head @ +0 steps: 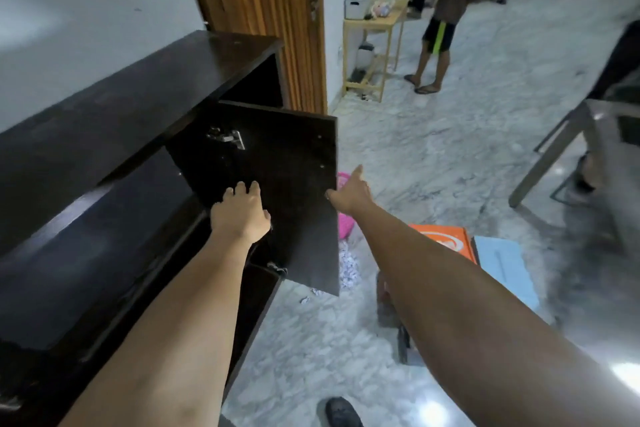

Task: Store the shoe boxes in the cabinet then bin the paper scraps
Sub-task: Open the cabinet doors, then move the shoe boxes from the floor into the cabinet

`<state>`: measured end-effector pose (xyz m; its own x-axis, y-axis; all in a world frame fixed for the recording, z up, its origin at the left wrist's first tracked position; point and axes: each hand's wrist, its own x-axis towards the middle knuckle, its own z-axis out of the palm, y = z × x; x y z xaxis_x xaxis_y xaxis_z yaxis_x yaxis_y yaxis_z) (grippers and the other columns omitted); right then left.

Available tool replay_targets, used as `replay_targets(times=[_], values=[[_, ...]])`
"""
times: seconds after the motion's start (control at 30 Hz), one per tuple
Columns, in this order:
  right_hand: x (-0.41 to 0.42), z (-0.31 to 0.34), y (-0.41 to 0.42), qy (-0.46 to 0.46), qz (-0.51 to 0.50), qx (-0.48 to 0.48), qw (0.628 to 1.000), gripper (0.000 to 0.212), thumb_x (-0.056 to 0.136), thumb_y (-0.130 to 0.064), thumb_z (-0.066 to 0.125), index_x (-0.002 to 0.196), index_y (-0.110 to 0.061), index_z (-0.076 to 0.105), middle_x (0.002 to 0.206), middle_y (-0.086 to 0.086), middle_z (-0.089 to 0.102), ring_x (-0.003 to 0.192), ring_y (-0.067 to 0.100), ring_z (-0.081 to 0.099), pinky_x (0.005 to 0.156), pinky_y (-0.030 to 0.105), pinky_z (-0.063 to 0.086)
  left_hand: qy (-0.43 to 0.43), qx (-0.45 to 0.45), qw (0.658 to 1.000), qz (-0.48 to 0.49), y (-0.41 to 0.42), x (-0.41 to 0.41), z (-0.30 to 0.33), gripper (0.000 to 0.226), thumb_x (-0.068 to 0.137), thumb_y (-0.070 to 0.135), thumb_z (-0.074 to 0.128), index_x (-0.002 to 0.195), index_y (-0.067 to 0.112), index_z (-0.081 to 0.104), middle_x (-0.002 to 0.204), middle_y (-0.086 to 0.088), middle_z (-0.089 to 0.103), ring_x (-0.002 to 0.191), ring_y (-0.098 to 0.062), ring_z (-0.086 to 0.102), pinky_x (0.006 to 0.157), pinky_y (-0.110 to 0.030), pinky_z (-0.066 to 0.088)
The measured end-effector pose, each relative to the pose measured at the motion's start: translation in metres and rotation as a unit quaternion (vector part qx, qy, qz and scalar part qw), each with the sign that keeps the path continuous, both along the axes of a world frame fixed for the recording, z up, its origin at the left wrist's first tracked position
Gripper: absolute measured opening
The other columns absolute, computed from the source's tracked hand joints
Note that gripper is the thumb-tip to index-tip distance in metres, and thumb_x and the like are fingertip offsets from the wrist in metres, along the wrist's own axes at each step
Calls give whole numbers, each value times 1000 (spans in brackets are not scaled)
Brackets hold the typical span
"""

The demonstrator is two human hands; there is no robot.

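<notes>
A dark wooden cabinet [131,107] runs along the left wall, and one of its doors [294,218] stands swung out into the room. My left hand [240,211] rests against the inner face of that door with its fingers lightly bent. My right hand [349,192] touches the door's outer edge with straight fingers. On the floor to the right lie an orange shoe box [446,239] and a light blue shoe box [505,270], partly hidden by my right arm. White paper scraps [348,269] lie on the floor just past the door. A pink bin [344,224] shows behind the door's edge.
A person in dark shorts and sandals [436,42] stands on the marble floor near a small wooden shelf table [374,45]. A chair's grey legs [550,152] reach in at the right. A brown wooden door [263,10] rises behind the cabinet. A dark shoe [341,412] sits at the bottom.
</notes>
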<state>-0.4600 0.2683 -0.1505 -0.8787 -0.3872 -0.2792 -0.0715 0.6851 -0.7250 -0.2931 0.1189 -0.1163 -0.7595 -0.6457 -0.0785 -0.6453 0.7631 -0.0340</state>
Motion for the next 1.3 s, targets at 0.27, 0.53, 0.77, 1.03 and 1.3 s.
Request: replay_targets(times=[0.27,0.53,0.77,1.03,1.3], values=[[13,-80,202,-78,-111,60,989,82,88,-31,72,153,2,35,153,23,47,139,37,49,109,39,44,-46,141,974,-170,171,-56,-61,36,94,41,50,120,17,59,122,-8,65,108,-31,65,87,-38,53],[-21,-242,363,-170,-216,123,954,51,78,-37,69,125,-18,66,103,8,73,96,31,70,80,36,57,-143,284,929,-191,296,-111,-209,34,94,36,45,122,22,58,127,-4,65,114,-28,63,82,-36,51],[-88,-454,437,-259,-337,124,897,76,69,-57,61,134,-19,57,109,16,76,102,36,72,94,46,58,-194,446,871,-72,355,-192,-439,43,97,30,59,138,13,55,143,-15,57,126,-35,56,96,-36,48],[-127,-639,479,-295,-486,31,822,69,75,-37,72,136,-20,45,112,16,69,87,36,71,83,50,62,-55,556,814,162,367,-260,-666,55,100,28,57,149,18,34,140,-2,55,123,-26,56,102,-37,46],[-75,-661,461,-135,-348,111,921,48,83,-43,68,128,-36,52,115,3,67,112,36,67,103,52,52,78,618,738,259,347,-186,-708,54,97,10,57,147,24,41,137,-2,59,122,-22,57,106,-43,49]])
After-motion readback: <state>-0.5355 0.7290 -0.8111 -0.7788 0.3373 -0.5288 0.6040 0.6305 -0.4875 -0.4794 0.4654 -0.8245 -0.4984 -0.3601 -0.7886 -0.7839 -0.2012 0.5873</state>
